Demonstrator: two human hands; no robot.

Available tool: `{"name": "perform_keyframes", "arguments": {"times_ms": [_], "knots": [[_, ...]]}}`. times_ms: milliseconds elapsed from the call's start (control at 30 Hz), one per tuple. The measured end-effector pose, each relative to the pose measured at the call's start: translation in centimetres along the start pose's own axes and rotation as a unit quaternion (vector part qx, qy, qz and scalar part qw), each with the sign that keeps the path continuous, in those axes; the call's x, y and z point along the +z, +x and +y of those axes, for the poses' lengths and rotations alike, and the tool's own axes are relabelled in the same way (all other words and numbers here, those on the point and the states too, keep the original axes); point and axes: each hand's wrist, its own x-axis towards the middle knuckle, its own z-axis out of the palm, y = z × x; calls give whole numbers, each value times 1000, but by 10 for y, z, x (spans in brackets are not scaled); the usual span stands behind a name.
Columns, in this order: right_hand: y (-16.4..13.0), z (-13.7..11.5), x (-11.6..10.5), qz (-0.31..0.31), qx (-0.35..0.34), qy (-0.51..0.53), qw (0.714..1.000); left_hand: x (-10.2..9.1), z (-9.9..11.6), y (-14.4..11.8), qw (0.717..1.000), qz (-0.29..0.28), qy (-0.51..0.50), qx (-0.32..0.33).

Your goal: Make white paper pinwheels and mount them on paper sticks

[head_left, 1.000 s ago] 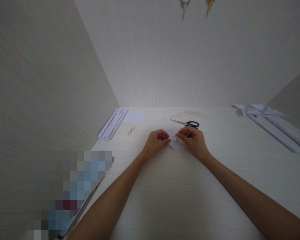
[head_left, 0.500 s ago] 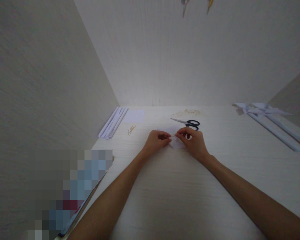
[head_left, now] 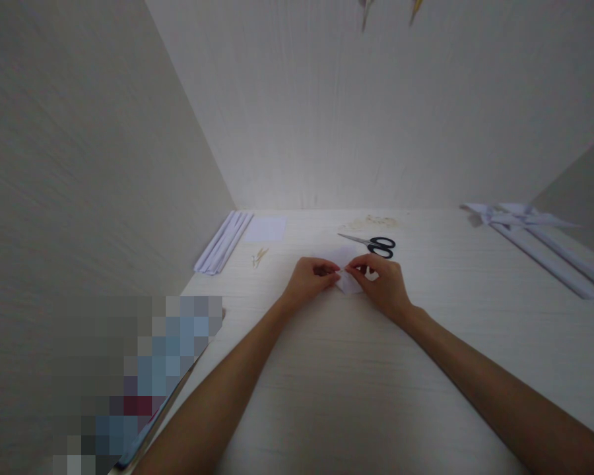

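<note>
- Head view, middle of the frame: the left hand (head_left: 311, 279) and the right hand (head_left: 382, 281) meet over a small white piece of paper (head_left: 349, 282) lying on the pale bench (head_left: 336, 369); both hands are curled, fingertips pinched on the paper's edges, the left at its left side, the right at its right side; the forearms run down to the lower corners of the frame
- Just above the right hand: black-handled scissors (head_left: 371, 243) lie flat on the bench, blades pointing left, near the hand but apart from it
- Left of centre: a bundle of folded white strips (head_left: 224, 243) lies against the left wall; beside it a flat white square sheet (head_left: 266, 229); below that sheet, a few thin wooden sticks (head_left: 259, 257)
- Right edge: long rolled white paper pieces (head_left: 539, 244) lie along the bench, well apart from the hands
- Lower left: a blurred patch; I cannot tell what it is
</note>
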Motion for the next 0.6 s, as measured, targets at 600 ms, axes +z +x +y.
{"name": "perform_keyframes", "arguments": {"times_ms": [600], "knots": [[1,-4,-2,37,9,-6,999,4,5,-2,998,53,40,15]]}}
